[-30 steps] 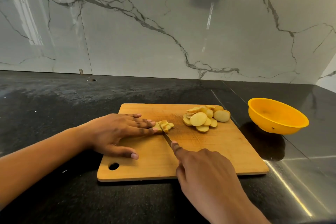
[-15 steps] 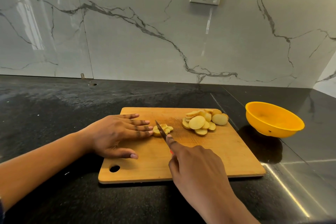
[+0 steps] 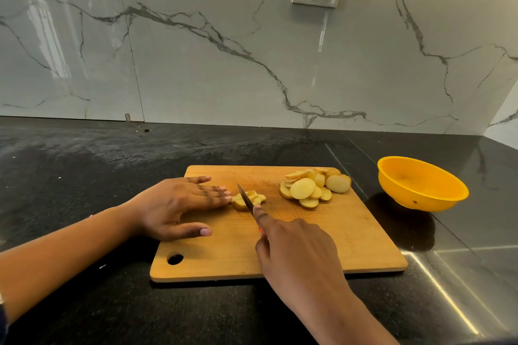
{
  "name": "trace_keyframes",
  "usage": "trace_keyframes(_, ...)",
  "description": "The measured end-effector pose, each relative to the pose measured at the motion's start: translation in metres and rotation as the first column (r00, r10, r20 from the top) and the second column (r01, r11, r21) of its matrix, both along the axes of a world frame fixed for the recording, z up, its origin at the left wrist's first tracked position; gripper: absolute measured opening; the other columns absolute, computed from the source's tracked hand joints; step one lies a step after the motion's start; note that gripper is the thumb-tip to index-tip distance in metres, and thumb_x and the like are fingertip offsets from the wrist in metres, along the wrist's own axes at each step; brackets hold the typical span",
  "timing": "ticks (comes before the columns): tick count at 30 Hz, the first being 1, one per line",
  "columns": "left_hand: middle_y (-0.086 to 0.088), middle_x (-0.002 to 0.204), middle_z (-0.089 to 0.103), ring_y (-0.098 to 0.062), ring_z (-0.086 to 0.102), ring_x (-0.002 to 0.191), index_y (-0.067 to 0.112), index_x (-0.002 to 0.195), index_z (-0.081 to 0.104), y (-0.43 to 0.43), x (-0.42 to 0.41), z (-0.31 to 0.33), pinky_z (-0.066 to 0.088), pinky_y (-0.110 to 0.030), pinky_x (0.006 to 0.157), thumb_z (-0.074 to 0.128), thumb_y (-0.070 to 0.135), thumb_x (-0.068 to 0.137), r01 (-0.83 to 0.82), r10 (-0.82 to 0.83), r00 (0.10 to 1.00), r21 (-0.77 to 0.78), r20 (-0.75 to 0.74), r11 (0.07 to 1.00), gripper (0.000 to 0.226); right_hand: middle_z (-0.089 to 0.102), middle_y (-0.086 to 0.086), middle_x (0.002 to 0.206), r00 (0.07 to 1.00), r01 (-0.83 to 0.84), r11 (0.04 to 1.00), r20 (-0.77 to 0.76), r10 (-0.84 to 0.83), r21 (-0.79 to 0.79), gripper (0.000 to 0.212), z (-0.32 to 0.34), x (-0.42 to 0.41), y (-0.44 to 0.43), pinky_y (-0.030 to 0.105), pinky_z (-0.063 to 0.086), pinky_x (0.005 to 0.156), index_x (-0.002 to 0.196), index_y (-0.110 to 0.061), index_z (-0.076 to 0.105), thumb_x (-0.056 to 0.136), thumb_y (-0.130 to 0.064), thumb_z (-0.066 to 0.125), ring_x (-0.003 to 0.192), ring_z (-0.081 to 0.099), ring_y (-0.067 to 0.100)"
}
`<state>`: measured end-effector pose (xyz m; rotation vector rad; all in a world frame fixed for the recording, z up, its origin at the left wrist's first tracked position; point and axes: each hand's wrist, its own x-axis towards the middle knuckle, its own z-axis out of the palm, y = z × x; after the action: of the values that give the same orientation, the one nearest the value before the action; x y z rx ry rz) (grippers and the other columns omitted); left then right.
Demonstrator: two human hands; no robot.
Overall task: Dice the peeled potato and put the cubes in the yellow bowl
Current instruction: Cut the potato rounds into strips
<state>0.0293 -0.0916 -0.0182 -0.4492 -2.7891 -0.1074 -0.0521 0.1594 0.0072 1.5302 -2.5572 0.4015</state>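
The flat left hand [image 3: 179, 204] steadies the small pale potato stack [image 3: 253, 199] on the wooden board [image 3: 336, 232] so the right hand [image 3: 294, 249], curled round the thin steel knife [image 3: 244, 195], can cut; the round yellow bowl [image 3: 420, 187] waits nearby.

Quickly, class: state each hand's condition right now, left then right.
Left hand: open, straight fingertips against the small potato stack.
Right hand: closed round the knife, forefinger along its spine.

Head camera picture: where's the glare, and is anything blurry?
Head view: glare streaks the marble wall at left and the black countertop at lower right; head view: the yellow bowl casts a dark shadow toward the cutting board; head view: the knife and potato slices look sharp, no motion blur.
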Motion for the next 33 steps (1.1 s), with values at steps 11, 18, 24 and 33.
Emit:
trace_keyframes(11, 0.008, 0.144, 0.043, -0.001, 0.031, 0.137, 0.024, 0.14, 0.041, -0.001, 0.0, 0.0, 0.011, -0.033, 0.117, 0.024, 0.062, 0.095, -0.009, 0.011, 0.999, -0.059, 0.036, 0.998, 0.061, 0.059, -0.002, 0.105, 1.0, -0.025, 0.999, 0.011, 0.024, 0.038, 0.052, 0.002, 0.003, -0.005, 0.031, 0.036, 0.065, 0.151, -0.031, 0.014, 0.103, -0.035, 0.03, 0.081, 0.043, 0.016)
trace_keyframes(18, 0.006, 0.149, 0.036, -0.005, 0.023, 0.141, 0.024, 0.144, 0.034, 0.0, -0.002, -0.001, 0.008, -0.033, 0.116, 0.022, 0.06, 0.096, 0.006, -0.004, 0.998, -0.028, 0.068, 1.0, 0.062, 0.059, -0.003, 0.105, 1.0, -0.009, 1.0, 0.023, 0.008, 0.015, 0.052, 0.0, -0.001, -0.003, 0.03, 0.036, 0.066, 0.151, -0.032, 0.014, 0.102, -0.036, 0.031, 0.082, 0.045, 0.014)
trace_keyframes(24, 0.005, 0.149, 0.036, -0.01, 0.023, 0.142, 0.024, 0.143, 0.037, 0.0, 0.0, 0.001, 0.013, -0.038, 0.116, 0.024, 0.06, 0.096, 0.018, -0.016, 0.999, -0.056, 0.043, 0.998, 0.061, 0.058, -0.002, 0.105, 1.0, -0.012, 0.999, 0.017, 0.012, 0.033, 0.051, 0.001, 0.003, -0.005, 0.03, 0.037, 0.066, 0.151, -0.032, 0.013, 0.103, -0.034, 0.03, 0.082, 0.044, 0.016)
trace_keyframes(33, 0.012, 0.148, 0.036, -0.005, 0.02, 0.142, 0.031, 0.142, 0.038, 0.001, -0.001, 0.003, 0.005, -0.036, 0.117, 0.021, 0.063, 0.095, 0.004, 0.002, 0.999, -0.156, 0.039, 0.988, 0.059, 0.057, 0.006, 0.115, 0.996, -0.058, 0.96, -0.043, 0.072, 0.274, 0.06, 0.006, 0.007, -0.024, 0.027, 0.022, 0.047, 0.152, -0.012, 0.011, 0.101, -0.017, 0.04, 0.096, 0.054, 0.025)
